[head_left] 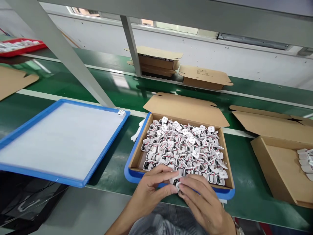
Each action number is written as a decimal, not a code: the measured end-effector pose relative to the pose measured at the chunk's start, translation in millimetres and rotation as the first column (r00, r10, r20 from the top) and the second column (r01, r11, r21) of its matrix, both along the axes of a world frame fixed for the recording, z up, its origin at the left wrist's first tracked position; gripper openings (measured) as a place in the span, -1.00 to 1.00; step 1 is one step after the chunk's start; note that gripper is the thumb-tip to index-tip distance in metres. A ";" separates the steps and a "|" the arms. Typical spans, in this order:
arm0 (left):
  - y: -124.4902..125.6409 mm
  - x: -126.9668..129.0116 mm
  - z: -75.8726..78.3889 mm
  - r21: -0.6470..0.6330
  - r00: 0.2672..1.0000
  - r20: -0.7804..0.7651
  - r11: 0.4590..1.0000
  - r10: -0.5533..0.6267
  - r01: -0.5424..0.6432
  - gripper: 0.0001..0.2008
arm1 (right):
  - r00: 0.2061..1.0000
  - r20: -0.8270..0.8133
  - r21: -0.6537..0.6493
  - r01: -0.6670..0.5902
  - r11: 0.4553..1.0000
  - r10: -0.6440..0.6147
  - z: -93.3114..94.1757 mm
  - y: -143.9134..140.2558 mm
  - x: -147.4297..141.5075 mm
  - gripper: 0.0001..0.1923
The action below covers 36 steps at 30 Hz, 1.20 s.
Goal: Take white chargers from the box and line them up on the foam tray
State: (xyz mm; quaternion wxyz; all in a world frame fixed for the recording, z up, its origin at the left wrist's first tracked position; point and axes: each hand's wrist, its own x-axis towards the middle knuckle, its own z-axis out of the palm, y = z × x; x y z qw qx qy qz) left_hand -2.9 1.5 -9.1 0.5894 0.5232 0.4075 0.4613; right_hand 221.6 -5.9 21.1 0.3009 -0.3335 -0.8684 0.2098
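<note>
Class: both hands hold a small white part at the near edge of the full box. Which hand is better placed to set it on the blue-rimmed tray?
Probably the left hand: the blue-rimmed tray lies on its side, while the right hand would have to cross over. Both pinch the white part.

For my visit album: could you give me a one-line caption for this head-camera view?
Both hands, left hand and right hand, pinch one small white part over a cardboard box full of them.

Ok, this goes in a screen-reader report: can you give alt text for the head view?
Two bare hands, left hand and right hand, pinch one small white plastic part between them at the near edge of an open cardboard box packed with similar white parts with red wires. An empty-looking blue-rimmed tray sits left, on a green conveyor belt.
</note>
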 end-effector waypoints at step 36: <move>-9.1 8.7 3.3 0.159 0.999 0.012 0.986 -0.045 0.043 -0.59 | 0.942 -0.098 -0.766 0.135 0.629 -0.322 -7.8 0.6 9.7 -0.54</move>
